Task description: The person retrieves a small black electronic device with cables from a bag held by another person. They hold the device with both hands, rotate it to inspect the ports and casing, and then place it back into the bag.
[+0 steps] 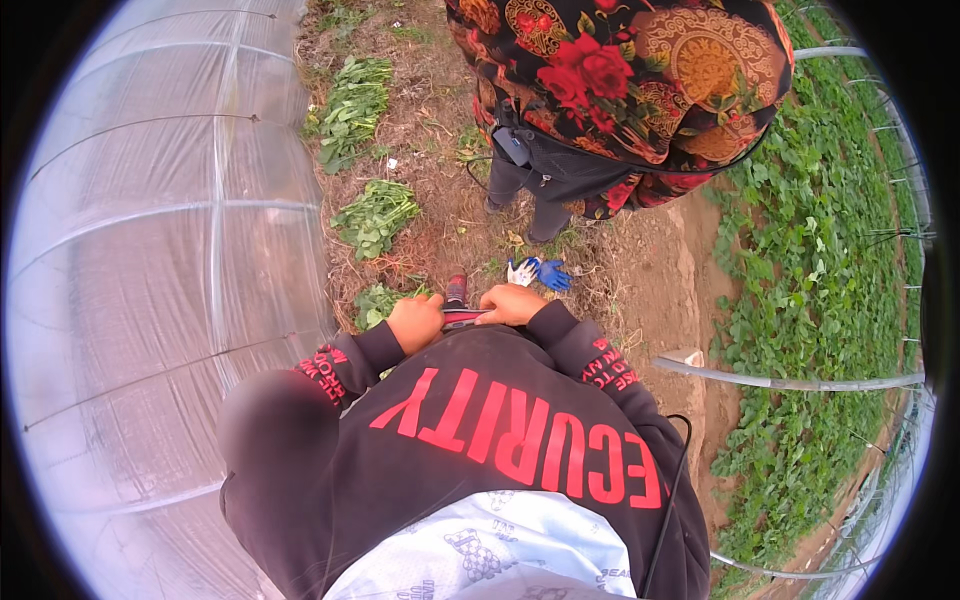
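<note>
My left hand [416, 322] and my right hand [513, 304] are both at my waist, in front of the dark sweatshirt [517, 390] with red lettering. Between them runs a red and grey band [463, 318], which looks like a waist strap or the edge of a pouch; the fingers of each hand are closed on one end of it. Part of the band is hidden by the sweatshirt. Just beyond the hands, a white glove [522, 271] and a blue glove [553, 275] lie on the ground. One of my shoes [457, 288] shows between the hands.
A person in a floral jacket [622, 90] stands close ahead. Bundles of cut leafy greens [375, 217] lie along a plastic-film tunnel wall [165, 225] at left. At right, green plants [795, 300] grow in rows beyond a soil edge, crossed by a curved pale tube [787, 381].
</note>
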Demonstrator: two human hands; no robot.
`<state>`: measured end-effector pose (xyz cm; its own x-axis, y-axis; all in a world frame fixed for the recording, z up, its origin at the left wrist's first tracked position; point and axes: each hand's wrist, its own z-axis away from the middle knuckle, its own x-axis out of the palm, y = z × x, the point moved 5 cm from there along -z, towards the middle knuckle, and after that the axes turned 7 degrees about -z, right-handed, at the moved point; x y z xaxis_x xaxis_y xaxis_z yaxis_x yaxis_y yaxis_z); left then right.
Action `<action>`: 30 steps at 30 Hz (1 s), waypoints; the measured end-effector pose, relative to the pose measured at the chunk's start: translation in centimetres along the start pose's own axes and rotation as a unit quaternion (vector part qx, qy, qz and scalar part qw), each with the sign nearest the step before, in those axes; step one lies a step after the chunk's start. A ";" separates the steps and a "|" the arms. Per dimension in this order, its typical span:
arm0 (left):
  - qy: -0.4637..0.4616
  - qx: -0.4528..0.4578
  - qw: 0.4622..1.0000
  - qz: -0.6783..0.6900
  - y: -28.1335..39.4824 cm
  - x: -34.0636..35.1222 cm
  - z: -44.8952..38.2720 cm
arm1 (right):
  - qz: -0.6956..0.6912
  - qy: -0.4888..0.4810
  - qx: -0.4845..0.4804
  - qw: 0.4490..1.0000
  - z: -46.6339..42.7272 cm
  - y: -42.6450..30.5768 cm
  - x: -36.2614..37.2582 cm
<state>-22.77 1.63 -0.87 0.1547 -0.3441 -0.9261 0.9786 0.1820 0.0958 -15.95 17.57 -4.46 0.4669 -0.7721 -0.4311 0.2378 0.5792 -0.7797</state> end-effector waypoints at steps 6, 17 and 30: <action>-0.098 -0.038 0.994 -0.042 -0.9 0.1 0.3 | -0.073 -0.001 -0.012 0.997 -0.6 0.7 -0.2; 0.009 -0.032 0.999 -0.019 -1.6 -0.9 1.2 | -0.104 -0.031 -0.001 0.994 -1.7 1.3 -0.6; 0.286 -0.075 0.815 0.499 -9.3 -8.1 -10.1 | -0.090 -0.033 0.004 0.995 -1.5 1.3 -0.7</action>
<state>-34.52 12.03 2.00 0.7327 0.5212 -0.4377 0.3710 0.2333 0.8988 -17.29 18.50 -5.83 0.4717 -0.8444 -0.2540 0.3284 0.4355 -0.8381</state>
